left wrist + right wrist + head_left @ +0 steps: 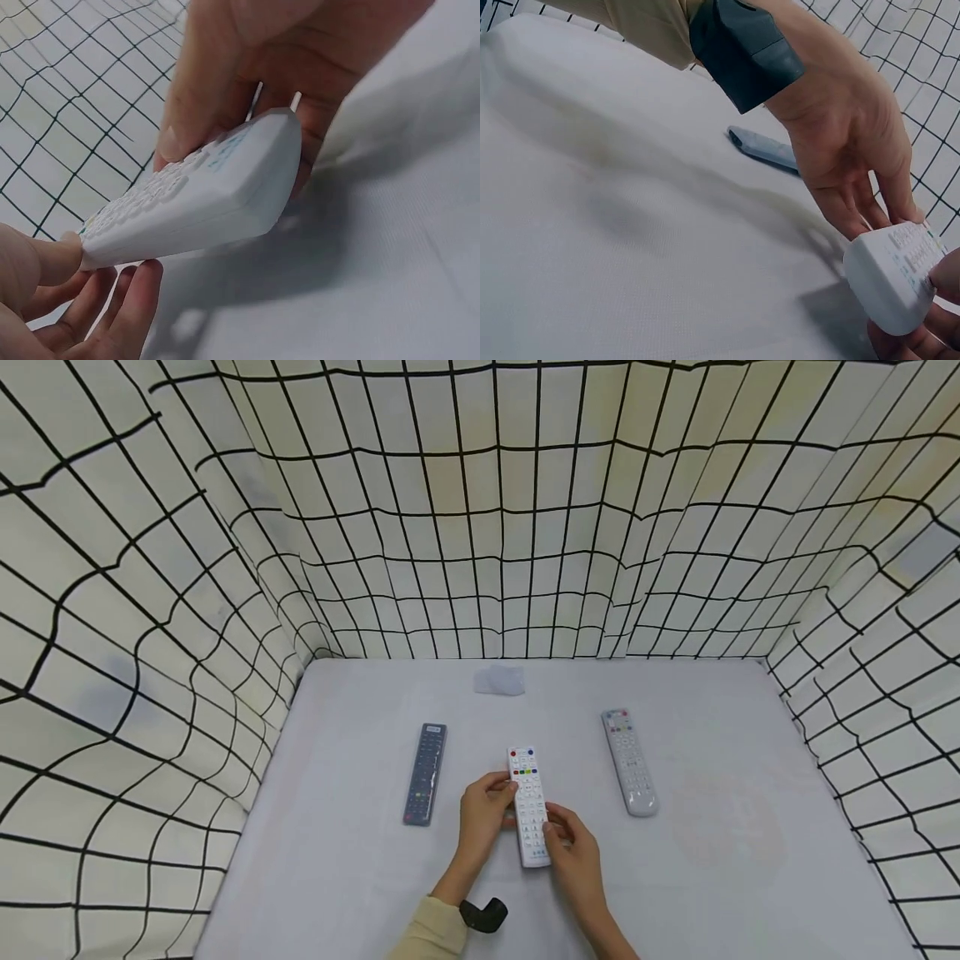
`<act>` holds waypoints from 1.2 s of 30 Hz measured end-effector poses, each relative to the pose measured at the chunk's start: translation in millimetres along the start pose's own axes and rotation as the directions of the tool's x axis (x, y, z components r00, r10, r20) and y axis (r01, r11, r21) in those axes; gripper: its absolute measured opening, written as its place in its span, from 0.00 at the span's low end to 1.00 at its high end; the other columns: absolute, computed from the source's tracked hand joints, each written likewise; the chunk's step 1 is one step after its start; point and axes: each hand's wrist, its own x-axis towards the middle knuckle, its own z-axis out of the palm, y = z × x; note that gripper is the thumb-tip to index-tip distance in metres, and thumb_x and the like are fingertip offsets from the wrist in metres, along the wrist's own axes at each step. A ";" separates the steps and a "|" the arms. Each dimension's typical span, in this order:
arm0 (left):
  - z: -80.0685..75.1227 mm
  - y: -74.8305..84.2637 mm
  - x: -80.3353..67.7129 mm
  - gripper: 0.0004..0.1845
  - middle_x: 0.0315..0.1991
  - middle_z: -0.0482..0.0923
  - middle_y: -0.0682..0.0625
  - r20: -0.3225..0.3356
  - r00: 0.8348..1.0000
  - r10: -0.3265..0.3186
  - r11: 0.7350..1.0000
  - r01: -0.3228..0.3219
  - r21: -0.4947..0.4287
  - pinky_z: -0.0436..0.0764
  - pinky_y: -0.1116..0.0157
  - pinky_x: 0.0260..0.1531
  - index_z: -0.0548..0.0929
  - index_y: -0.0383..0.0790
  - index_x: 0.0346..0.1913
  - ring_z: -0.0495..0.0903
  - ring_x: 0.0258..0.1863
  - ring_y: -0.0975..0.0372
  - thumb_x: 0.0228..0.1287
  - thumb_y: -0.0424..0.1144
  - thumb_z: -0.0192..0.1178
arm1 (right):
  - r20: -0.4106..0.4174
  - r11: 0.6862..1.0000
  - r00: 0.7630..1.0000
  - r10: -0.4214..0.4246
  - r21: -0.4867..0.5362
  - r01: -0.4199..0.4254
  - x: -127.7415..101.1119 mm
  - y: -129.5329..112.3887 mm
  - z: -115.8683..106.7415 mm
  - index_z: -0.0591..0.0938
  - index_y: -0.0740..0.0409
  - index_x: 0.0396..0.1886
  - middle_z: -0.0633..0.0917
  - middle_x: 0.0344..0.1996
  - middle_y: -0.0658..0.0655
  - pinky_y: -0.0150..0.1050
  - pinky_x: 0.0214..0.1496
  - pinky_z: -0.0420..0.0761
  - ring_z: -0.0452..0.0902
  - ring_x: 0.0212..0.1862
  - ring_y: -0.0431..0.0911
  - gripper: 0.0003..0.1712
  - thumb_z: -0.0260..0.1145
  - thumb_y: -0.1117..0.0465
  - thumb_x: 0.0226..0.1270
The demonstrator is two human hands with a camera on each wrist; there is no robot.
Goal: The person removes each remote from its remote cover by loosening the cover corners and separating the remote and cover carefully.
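— White remote (528, 806), where is it?
— Between both hands, lifted off the table (750, 860): left hand (483, 814) pinches its side, right hand (573, 852) grips its near end.
— Others?
— Dark remote (425, 773) left, grey remote (630, 762) right.

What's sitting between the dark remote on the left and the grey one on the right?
In the head view, the white remote lies between the dark remote and the grey remote, held by the left hand and right hand.

White table (360, 877) with dark remote (425, 773), grey remote (630, 762), clear wrapper (499, 680).
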 end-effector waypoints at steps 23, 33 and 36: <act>15.4 -7.9 15.3 0.14 0.44 0.88 0.45 -0.109 0.985 0.137 0.921 -0.087 0.379 0.78 0.72 0.18 0.88 0.35 0.56 0.78 0.25 0.66 0.71 0.36 0.66 | -0.085 0.967 0.994 -0.070 -0.251 0.047 9.0 -2.1 11.5 0.84 0.58 0.61 0.89 0.48 0.56 0.28 0.36 0.79 0.79 0.38 0.39 0.19 0.69 0.65 0.72; 14.5 -9.5 21.7 0.14 0.42 0.86 0.46 -0.109 0.981 0.163 0.897 -0.101 0.430 0.78 0.71 0.27 0.88 0.36 0.56 0.79 0.32 0.63 0.73 0.38 0.65 | -0.084 0.949 0.991 -0.104 -0.308 0.073 16.5 -2.3 15.4 0.84 0.59 0.61 0.89 0.47 0.56 0.28 0.34 0.77 0.76 0.36 0.39 0.19 0.69 0.65 0.72; 15.6 -9.1 23.8 0.14 0.42 0.86 0.46 -0.107 0.981 0.162 0.893 -0.100 0.439 0.77 0.71 0.27 0.88 0.36 0.56 0.79 0.32 0.64 0.73 0.38 0.65 | -0.080 0.937 0.991 -0.108 -0.340 0.075 18.9 -4.2 15.2 0.85 0.60 0.61 0.89 0.46 0.56 0.28 0.34 0.76 0.75 0.35 0.38 0.19 0.69 0.65 0.71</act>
